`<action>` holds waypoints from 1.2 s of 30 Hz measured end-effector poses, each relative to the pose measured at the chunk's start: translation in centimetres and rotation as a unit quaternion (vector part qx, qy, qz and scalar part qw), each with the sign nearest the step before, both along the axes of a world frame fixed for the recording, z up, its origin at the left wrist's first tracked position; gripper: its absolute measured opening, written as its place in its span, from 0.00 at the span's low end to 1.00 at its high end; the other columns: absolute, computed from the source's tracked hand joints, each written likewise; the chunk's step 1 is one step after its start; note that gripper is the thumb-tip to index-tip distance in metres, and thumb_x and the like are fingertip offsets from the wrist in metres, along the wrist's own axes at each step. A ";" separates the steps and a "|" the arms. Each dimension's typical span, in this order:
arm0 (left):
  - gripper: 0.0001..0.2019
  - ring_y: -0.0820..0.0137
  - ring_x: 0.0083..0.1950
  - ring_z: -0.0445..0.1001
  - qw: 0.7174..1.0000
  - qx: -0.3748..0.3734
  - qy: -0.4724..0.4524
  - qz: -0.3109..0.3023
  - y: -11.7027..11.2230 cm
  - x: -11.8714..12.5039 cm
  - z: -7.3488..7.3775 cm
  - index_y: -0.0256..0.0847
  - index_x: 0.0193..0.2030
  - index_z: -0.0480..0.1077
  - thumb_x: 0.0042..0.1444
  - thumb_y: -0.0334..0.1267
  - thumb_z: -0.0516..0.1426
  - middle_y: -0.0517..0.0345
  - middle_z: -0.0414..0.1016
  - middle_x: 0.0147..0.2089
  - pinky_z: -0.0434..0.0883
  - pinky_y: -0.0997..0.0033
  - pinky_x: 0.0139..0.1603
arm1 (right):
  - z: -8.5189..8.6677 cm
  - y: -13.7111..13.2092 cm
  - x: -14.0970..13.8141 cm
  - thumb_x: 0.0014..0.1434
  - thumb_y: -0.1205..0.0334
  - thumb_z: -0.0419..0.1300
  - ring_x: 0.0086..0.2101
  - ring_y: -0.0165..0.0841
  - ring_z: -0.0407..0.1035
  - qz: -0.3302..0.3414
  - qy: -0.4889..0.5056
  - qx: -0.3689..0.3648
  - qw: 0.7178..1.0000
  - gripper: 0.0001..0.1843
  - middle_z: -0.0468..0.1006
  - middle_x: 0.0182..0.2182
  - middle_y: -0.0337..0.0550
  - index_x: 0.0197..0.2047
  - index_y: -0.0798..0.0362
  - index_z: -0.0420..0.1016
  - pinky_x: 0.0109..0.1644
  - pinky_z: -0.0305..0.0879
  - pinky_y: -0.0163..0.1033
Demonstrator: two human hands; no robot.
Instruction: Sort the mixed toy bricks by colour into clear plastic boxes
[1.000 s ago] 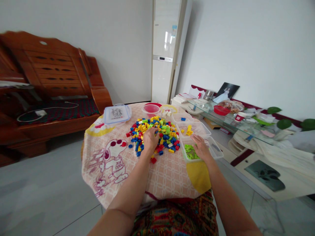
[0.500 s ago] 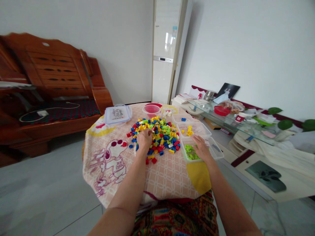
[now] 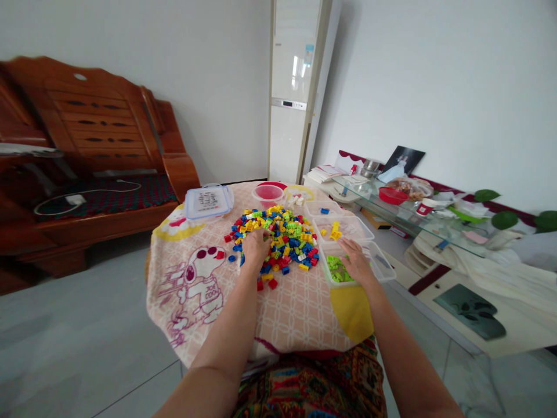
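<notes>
A heap of mixed toy building bricks (image 3: 289, 244) in red, yellow, blue, green and white lies in the middle of the cloth-covered table. My left hand (image 3: 256, 247) rests on the heap's left side, its fingers bent together at the bricks; what they pinch is too small to make out. On the right, my right hand (image 3: 357, 262) lies with fingers stretched over a clear plastic box (image 3: 383, 268) of light green bricks (image 3: 336, 270). Behind it, another clear box (image 3: 363, 228) contains a few yellow bricks (image 3: 335, 231). A farther box holds blue bricks (image 3: 324, 211).
White bricks (image 3: 297, 201) sit at the back beside a pink bowl (image 3: 267, 194). A lidded plastic box (image 3: 208, 202) stands at the back left. Right of the table is a glass shelf (image 3: 452, 232) with a red bowl (image 3: 393, 195); a wooden bench (image 3: 96, 191) is at left.
The fingers of my left hand have shifted slightly at the heap. My right hand stays almost still over the box of green bricks.
</notes>
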State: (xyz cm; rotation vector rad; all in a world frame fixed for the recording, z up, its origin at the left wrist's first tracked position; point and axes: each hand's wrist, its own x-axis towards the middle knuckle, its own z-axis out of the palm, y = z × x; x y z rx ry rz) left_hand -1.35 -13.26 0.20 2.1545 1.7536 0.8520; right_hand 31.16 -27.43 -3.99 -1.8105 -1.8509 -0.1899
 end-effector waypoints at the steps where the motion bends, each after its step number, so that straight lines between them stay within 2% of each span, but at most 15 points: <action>1: 0.09 0.59 0.50 0.79 1.000 0.001 -0.002 -0.001 0.0 0.0 0.0 0.44 0.45 0.78 0.57 0.37 0.61 0.52 0.82 0.44 0.71 0.66 0.49 | 0.0 0.0 0.0 0.61 0.68 0.52 0.67 0.43 0.55 -0.001 0.002 0.002 1.000 0.34 0.67 0.67 0.46 0.70 0.48 0.64 0.72 0.54 0.58; 5: 0.10 0.62 0.46 0.79 0.998 0.025 -0.058 -0.004 -0.1 0.2 0.3 0.41 0.46 0.78 0.58 0.36 0.60 0.52 0.82 0.44 0.71 0.68 0.48 | -0.1 0.0 -0.1 0.60 0.67 0.52 0.67 0.43 0.55 -0.006 0.001 0.002 1.000 0.33 0.67 0.67 0.46 0.69 0.49 0.65 0.72 0.54 0.58; 8: 0.11 0.67 0.41 0.78 0.988 0.065 -0.128 -0.048 -0.4 0.8 0.6 0.39 0.47 0.78 0.59 0.36 0.59 0.52 0.82 0.45 0.72 0.70 0.46 | 0.0 0.0 0.0 0.61 0.67 0.51 0.67 0.43 0.55 -0.010 -0.003 -0.003 1.000 0.33 0.66 0.67 0.47 0.69 0.49 0.65 0.72 0.54 0.58; 11: 0.10 0.69 0.37 0.77 0.972 0.090 -0.179 -0.126 -1.2 2.0 0.6 0.39 0.46 0.78 0.59 0.36 0.59 0.53 0.81 0.43 0.73 0.70 0.44 | 0.0 0.0 0.0 0.61 0.67 0.52 0.67 0.43 0.55 -0.012 -0.003 -0.006 1.000 0.32 0.67 0.67 0.47 0.68 0.51 0.66 0.72 0.54 0.57; 13: 0.10 0.69 0.37 0.76 0.953 0.106 -0.201 -0.200 -2.1 3.2 0.5 0.40 0.46 0.78 0.60 0.37 0.59 0.53 0.81 0.43 0.74 0.70 0.44 | 0.1 0.1 0.0 0.60 0.68 0.53 0.67 0.43 0.56 -0.010 -0.001 -0.004 1.000 0.32 0.67 0.66 0.47 0.68 0.50 0.67 0.72 0.54 0.57; 18: 0.10 0.66 0.46 0.78 0.880 0.133 -0.210 -0.404 -5.1 6.6 -0.2 0.41 0.47 0.78 0.62 0.33 0.58 0.50 0.81 0.46 0.75 0.65 0.52 | 0.0 0.1 0.1 0.60 0.68 0.53 0.67 0.43 0.57 -0.007 -0.004 -0.002 1.000 0.33 0.68 0.66 0.47 0.69 0.49 0.66 0.73 0.53 0.58; 21: 0.12 0.65 0.50 0.78 0.855 0.121 -0.186 -0.468 -6.7 8.4 -0.9 0.40 0.50 0.77 0.62 0.30 0.56 0.48 0.80 0.48 0.75 0.64 0.54 | 0.0 0.1 0.3 0.60 0.68 0.52 0.67 0.43 0.56 0.004 -0.008 -0.001 1.000 0.34 0.68 0.66 0.48 0.69 0.49 0.65 0.73 0.53 0.59; 24: 0.16 0.64 0.54 0.77 0.840 0.126 -0.157 -0.503 -7.6 9.5 -1.7 0.40 0.55 0.75 0.63 0.28 0.53 0.47 0.79 0.52 0.74 0.63 0.57 | 0.0 0.2 0.5 0.60 0.68 0.52 0.67 0.43 0.56 0.010 -0.016 -0.002 1.000 0.34 0.68 0.66 0.48 0.70 0.50 0.65 0.73 0.53 0.59; 27: 0.17 0.64 0.57 0.76 0.838 0.144 -0.160 -0.502 -7.5 9.5 -2.1 0.39 0.57 0.74 0.63 0.28 0.53 0.46 0.78 0.55 0.73 0.63 0.59 | 0.1 0.1 0.4 0.61 0.67 0.52 0.67 0.43 0.56 0.006 -0.021 -0.008 1.000 0.32 0.68 0.66 0.49 0.69 0.52 0.66 0.73 0.53 0.57; 29: 0.16 0.64 0.56 0.77 0.855 0.148 -0.166 -0.468 -6.8 9.0 -2.0 0.39 0.55 0.75 0.64 0.29 0.53 0.46 0.79 0.54 0.74 0.63 0.57 | 0.1 0.1 0.3 0.61 0.67 0.52 0.67 0.43 0.56 0.004 -0.017 -0.010 1.000 0.32 0.68 0.66 0.49 0.69 0.52 0.66 0.73 0.53 0.57; 32: 0.13 0.64 0.52 0.78 0.908 0.137 -0.156 -0.364 -5.4 7.4 -1.3 0.41 0.50 0.77 0.63 0.31 0.55 0.48 0.80 0.49 0.74 0.65 0.54 | 0.0 0.1 0.3 0.60 0.68 0.52 0.68 0.43 0.55 -0.002 -0.008 -0.010 1.000 0.34 0.67 0.67 0.49 0.70 0.50 0.65 0.73 0.52 0.59; 36: 0.10 0.62 0.48 0.78 0.973 0.108 -0.096 -0.181 -3.4 4.9 0.0 0.43 0.44 0.79 0.60 0.31 0.57 0.50 0.81 0.45 0.73 0.65 0.52 | -0.1 0.2 0.3 0.60 0.68 0.52 0.68 0.44 0.55 -0.005 -0.007 -0.012 1.000 0.34 0.66 0.67 0.49 0.70 0.49 0.64 0.72 0.53 0.60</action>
